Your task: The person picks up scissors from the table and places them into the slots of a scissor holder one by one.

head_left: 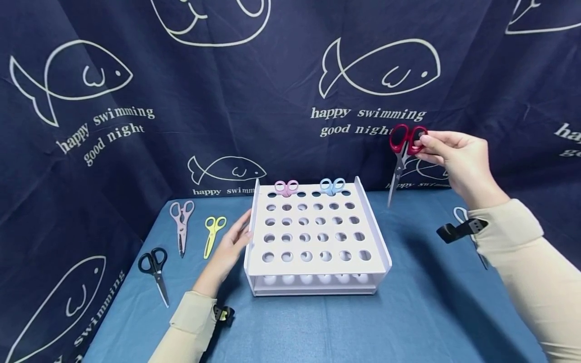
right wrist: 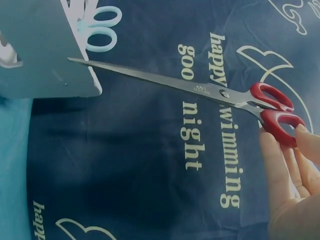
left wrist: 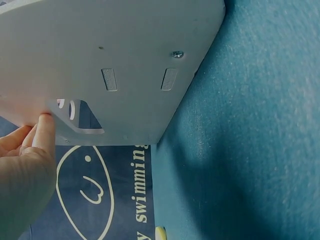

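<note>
Red-handled scissors [head_left: 399,164] hang blades down from my right hand [head_left: 463,156], which pinches one handle loop between thumb and fingers. They are raised above the table, to the right of a white rack [head_left: 317,264] with rows of round holes. In the right wrist view their blades [right wrist: 165,80] overlap the rack's side. My left hand [head_left: 232,247] rests against the rack's left side, fingertips by a cutout in the panel [left wrist: 135,115]. In the rack's back row stand pink scissors [head_left: 287,188] and blue scissors [head_left: 333,186], handles up.
Left of the rack lie pale pink scissors [head_left: 182,227], yellow scissors [head_left: 213,236] and black-handled scissors [head_left: 156,272] on the blue tablecloth [head_left: 308,327]. Light-blue-handled scissors [head_left: 460,214] lie at the right, partly behind my right wrist. A dark printed curtain [head_left: 290,101] hangs behind.
</note>
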The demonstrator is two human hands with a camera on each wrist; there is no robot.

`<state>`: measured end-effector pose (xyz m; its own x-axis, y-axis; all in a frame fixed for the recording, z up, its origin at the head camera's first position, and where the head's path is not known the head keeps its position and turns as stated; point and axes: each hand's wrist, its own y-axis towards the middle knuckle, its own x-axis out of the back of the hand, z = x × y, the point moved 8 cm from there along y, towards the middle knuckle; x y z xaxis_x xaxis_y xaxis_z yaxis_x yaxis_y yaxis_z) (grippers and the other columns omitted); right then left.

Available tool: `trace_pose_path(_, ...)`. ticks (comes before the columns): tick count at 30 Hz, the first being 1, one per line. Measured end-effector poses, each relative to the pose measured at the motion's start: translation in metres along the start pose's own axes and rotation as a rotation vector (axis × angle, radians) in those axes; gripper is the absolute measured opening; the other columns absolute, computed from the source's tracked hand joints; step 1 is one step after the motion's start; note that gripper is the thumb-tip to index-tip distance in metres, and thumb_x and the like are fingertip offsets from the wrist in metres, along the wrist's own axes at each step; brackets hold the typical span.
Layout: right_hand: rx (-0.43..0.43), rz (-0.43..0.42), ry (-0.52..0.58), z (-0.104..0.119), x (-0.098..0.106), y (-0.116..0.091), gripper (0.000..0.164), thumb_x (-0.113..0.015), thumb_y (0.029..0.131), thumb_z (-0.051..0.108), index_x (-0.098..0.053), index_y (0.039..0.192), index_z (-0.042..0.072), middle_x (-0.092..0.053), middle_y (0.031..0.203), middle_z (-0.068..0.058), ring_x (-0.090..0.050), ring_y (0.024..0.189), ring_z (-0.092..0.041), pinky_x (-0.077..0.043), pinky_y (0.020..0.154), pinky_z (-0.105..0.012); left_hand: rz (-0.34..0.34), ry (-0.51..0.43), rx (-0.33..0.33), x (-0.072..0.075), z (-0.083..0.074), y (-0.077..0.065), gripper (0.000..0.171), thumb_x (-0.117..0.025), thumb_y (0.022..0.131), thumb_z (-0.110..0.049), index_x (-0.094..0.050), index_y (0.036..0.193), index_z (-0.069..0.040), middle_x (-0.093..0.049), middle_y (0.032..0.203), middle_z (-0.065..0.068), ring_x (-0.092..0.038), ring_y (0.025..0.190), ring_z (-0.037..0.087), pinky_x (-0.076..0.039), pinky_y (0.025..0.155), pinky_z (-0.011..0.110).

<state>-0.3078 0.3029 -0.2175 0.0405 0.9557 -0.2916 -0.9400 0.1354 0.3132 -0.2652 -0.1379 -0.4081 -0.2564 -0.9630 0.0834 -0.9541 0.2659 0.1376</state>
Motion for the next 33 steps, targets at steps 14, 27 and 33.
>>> trace_pose_path(14,0.066,-0.055,0.075,-0.002,-0.017,0.009,0.018,-0.076,0.076,-0.005,-0.074,0.093,-0.007,-0.075,0.079,-0.011,-0.073,0.07,-0.018,-0.06,0.065,-0.03,0.006,-0.013,-0.012,-0.001,0.0,0.0,0.057,-0.047,0.102,-0.019,-0.025,0.154,-0.013,-0.025,0.16,0.011,-0.03,0.145,0.027,-0.033,0.112,0.027)
trace_pose_path(27,0.095,-0.066,0.117,-0.012,-0.036,0.02,0.017,-0.078,0.074,-0.005,-0.073,0.091,-0.007,-0.075,0.08,-0.011,-0.073,0.069,-0.019,-0.06,0.063,-0.031,-0.004,0.004,-0.012,0.0,0.001,0.002,0.057,-0.047,0.102,-0.019,-0.025,0.154,-0.014,-0.024,0.16,0.008,-0.029,0.145,0.027,-0.03,0.115,0.035)
trace_pose_path(33,0.084,-0.062,0.113,-0.018,-0.042,0.023,0.016,-0.077,0.075,-0.006,-0.073,0.09,-0.007,-0.075,0.08,-0.011,-0.073,0.069,-0.019,-0.06,0.063,-0.031,0.003,0.002,-0.027,-0.002,-0.001,0.002,0.058,-0.048,0.102,-0.019,-0.024,0.154,-0.012,-0.025,0.16,0.009,-0.03,0.145,0.026,-0.033,0.113,0.027)
